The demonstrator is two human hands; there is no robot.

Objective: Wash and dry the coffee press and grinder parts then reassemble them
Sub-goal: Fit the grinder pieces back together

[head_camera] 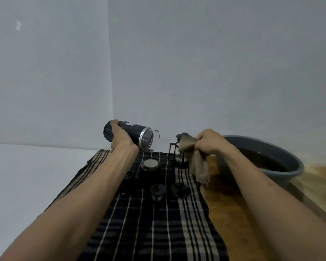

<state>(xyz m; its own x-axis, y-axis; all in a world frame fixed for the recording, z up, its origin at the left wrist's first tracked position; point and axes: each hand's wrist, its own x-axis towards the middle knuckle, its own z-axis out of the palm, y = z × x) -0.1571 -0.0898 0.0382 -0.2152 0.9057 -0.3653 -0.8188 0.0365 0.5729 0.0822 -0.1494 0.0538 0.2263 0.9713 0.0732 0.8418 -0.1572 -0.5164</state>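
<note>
Nearest: checked cloth (158,223), dark with pale stripes, spread over the bench (233,213) as a drying mat. Laid out on it, apart from one another: a round mesh filter disc (150,165), a small basket filter (157,191), a dark lid (179,188), two smaller black pieces at the left edge (too dim to name). Coffee press (179,153) upright at the cloth's far end, glass in a black frame.

Left hand (121,137) raised, fingers wrapped round the grinder (129,135), body tipped sideways with its clear open end toward the right; probably held so for wiping or draining. Right hand (208,142) clenched on a beige rag (194,159), one end bunched near the press top, the rest hanging; likely ready to dry the grinder's cup.

Grey basin (290,166) of murky water to the right, near enough for washing.

No brand, label or legible writing anywhere.
</note>
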